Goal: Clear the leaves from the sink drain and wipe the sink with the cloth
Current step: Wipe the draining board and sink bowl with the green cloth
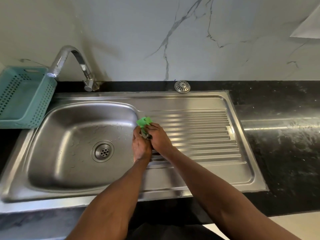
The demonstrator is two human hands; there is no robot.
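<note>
A steel sink [52,170] with a ribbed drainboard [199,135] is set into a black counter. Its round drain [102,151] shows bare holes, with no leaves on it. Both my hands meet over the rim between basin and drainboard. My left hand [141,146] and my right hand [159,138] are closed together around a bright green cloth [144,121], which sticks out above my fingers. A small dark bit shows between my palms; I cannot tell what it is. The basin floor has thin water streaks.
A curved chrome tap [72,66] rises behind the basin. A teal perforated basket [22,96] stands at the left. A domed metal strainer cap [182,86] lies on the counter behind the drainboard. The black counter [280,135] runs to the right.
</note>
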